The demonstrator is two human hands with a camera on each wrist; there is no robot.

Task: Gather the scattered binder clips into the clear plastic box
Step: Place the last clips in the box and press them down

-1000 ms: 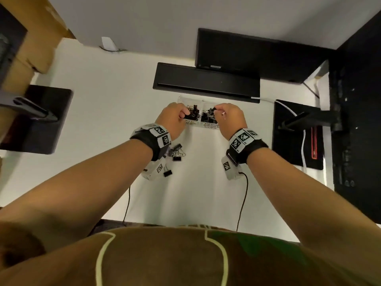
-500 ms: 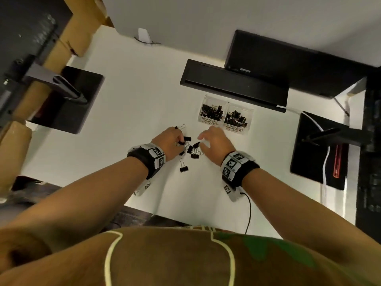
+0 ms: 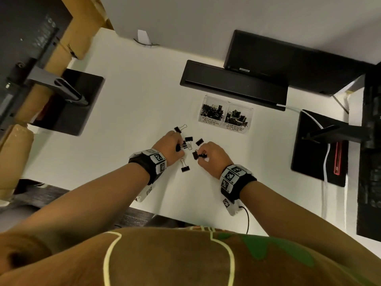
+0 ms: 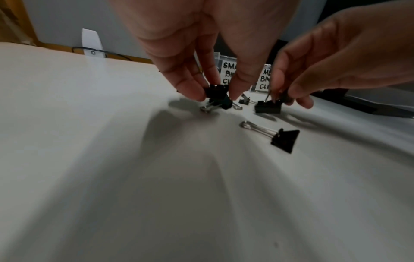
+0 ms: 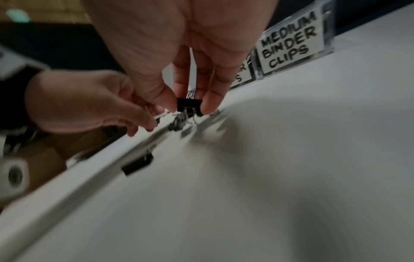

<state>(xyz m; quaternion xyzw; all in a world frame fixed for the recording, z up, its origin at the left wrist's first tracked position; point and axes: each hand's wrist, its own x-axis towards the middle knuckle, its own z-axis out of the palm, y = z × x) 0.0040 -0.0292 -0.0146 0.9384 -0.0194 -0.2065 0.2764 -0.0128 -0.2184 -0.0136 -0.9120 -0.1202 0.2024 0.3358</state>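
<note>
Several black binder clips (image 3: 188,139) lie scattered on the white desk (image 3: 123,120), just in front of two clear plastic boxes. One box is labelled small binder clips (image 3: 211,114), the other medium binder clips (image 3: 237,119); both hold clips. My left hand (image 3: 173,144) pinches a black clip (image 4: 216,91) between thumb and fingers just above the desk. My right hand (image 3: 209,154) pinches another black clip (image 5: 189,105) the same way. A lone clip (image 3: 185,168) lies nearer to me, between the wrists.
A black bar (image 3: 233,85) and a monitor base (image 3: 274,65) stand behind the boxes. Black stand plates sit at the left (image 3: 68,104) and right (image 3: 319,147), the right one with white cables across it. A black cable (image 3: 247,219) hangs from the right wrist over the desk's near edge.
Both hands have come back from the boxes to the scattered clips. Half a second ago the right hand's fingers were spread; now each hand pinches a clip.
</note>
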